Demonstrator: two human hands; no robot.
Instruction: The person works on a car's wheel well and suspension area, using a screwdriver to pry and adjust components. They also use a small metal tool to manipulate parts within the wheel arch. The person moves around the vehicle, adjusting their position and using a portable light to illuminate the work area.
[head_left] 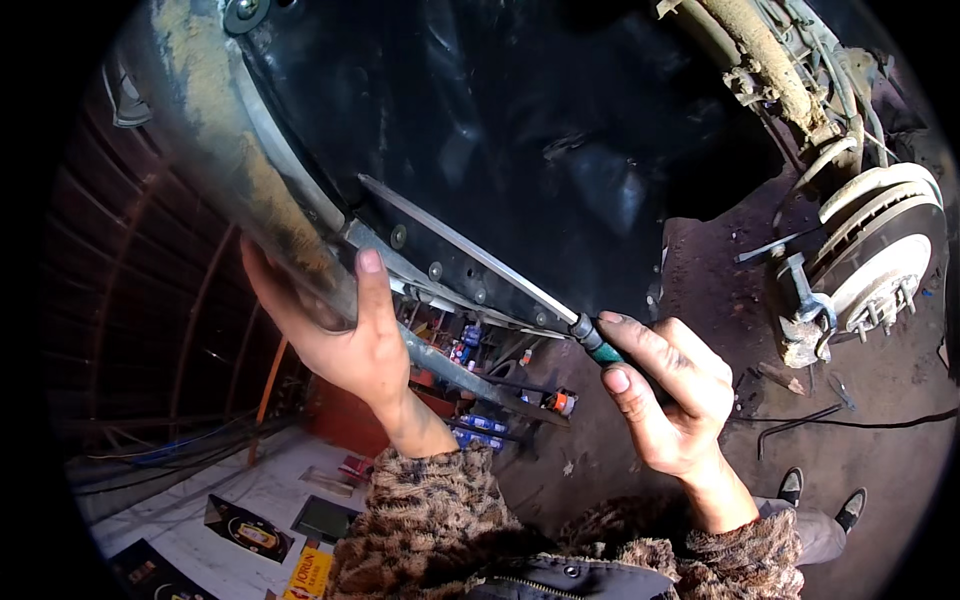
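My right hand point(685, 400) is closed round the green and black handle of a long screwdriver point(470, 250). Its bright shaft slants up to the left, and the tip lies at the black wheel-arch liner point(520, 110), near the fender's inner lip. Whether the tip is wedged in or only touching, I cannot tell. My left hand point(360, 355) grips the lower part of the mud-crusted fender point(270, 190), thumb on the near side and fingers partly hidden behind the panel. Several round fasteners point(399, 236) run along the liner's edge below the shaft.
At the right stand a brake disc with wheel studs point(890, 275) and a muddy strut point(765, 65). An L-shaped bar point(795, 425) and a black cable point(860, 424) lie on the floor. A person's shoes point(850, 508) show lower right; blue cans point(480, 430) stand below the fender.
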